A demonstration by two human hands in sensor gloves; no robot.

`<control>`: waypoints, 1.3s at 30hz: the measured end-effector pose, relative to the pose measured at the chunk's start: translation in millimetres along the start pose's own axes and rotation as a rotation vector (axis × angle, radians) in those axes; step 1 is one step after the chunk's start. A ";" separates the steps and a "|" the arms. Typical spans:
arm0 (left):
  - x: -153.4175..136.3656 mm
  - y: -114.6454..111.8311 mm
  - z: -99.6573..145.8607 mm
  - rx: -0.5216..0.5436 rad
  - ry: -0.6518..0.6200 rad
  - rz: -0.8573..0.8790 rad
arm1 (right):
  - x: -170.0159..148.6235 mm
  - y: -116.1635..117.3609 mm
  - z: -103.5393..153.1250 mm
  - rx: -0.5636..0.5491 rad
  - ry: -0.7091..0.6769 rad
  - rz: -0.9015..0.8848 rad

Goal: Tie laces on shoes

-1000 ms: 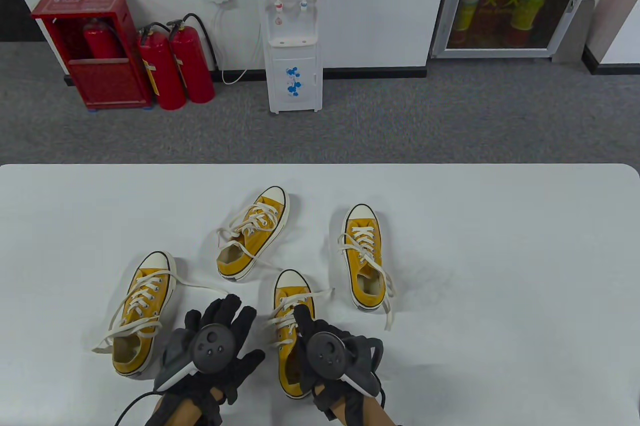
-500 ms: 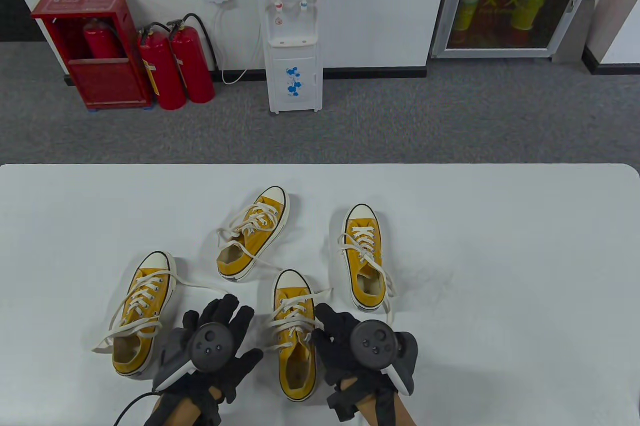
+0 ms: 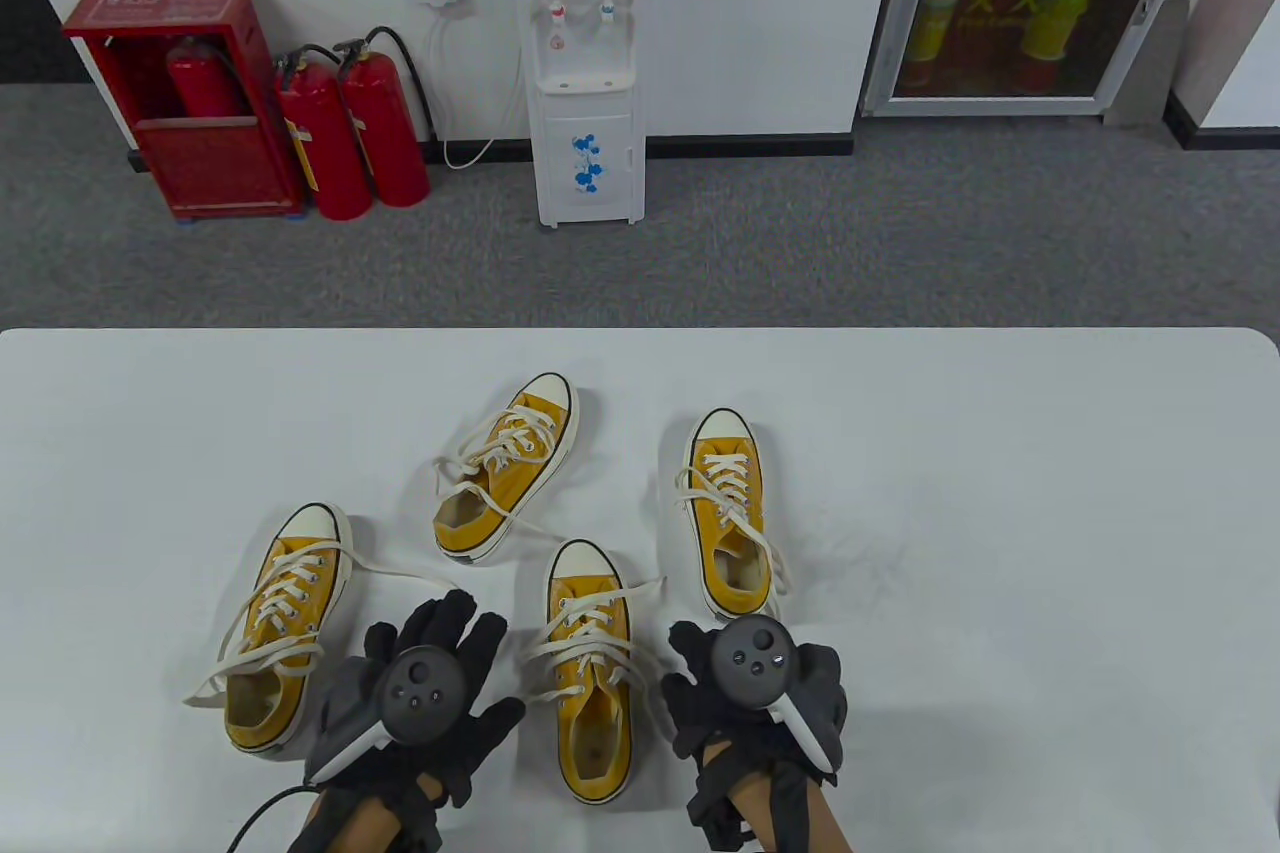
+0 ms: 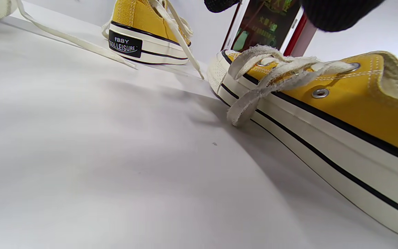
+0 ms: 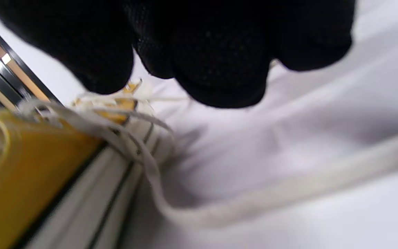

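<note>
Four yellow canvas shoes with loose white laces lie on the white table [image 3: 1000,543]. The nearest shoe [image 3: 590,713] sits between my hands, toe pointing away, laces [image 3: 585,638] untied. My left hand [image 3: 450,628] rests flat left of it, fingers spread, holding nothing. My right hand [image 3: 700,673] lies just right of this shoe with fingers loosely curled. In the right wrist view its fingertips [image 5: 219,69] hang above the shoe's side [image 5: 19,166], and a lace [image 5: 254,204] trails over the table below them, untouched. The left wrist view shows that shoe's side [image 4: 358,100] close by.
Another shoe [image 3: 285,623] lies left of my left hand, one [image 3: 510,473] sits further back, and one [image 3: 728,513] stands just beyond my right hand, its lace end hidden under that hand. Beyond the table are a water dispenser [image 3: 585,63] and fire extinguishers [image 3: 350,133].
My right hand has come off the near shoe's laces and moved right onto the table beside it, its fingers curling in. The left hand and the shoes have stayed put.
</note>
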State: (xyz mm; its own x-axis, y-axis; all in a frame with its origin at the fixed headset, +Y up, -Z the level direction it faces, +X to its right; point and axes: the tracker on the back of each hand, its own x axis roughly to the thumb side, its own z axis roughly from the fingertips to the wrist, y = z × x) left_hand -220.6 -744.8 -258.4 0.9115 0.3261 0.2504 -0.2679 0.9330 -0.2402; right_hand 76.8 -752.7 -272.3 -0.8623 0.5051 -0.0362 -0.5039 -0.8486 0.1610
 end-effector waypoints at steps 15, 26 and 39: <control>0.8 -1.0 -0.4 -0.004 0.001 -0.008 | 17.8 27.9 0.8 0.074 -0.011 0.258; 0.4 -2.3 -0.3 -0.016 0.011 -0.005 | 28.4 35.9 0.2 0.011 -0.037 0.363; 1.3 -0.5 0.5 0.000 0.006 -0.006 | 20.7 -2.6 10.1 -0.132 -0.042 0.171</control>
State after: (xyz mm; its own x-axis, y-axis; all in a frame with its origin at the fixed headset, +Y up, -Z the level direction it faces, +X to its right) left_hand -219.4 -744.8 -257.5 0.9149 0.3200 0.2459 -0.2628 0.9348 -0.2389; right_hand 60.8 -738.4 -263.5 -0.9345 0.3554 0.0220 -0.3547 -0.9345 0.0308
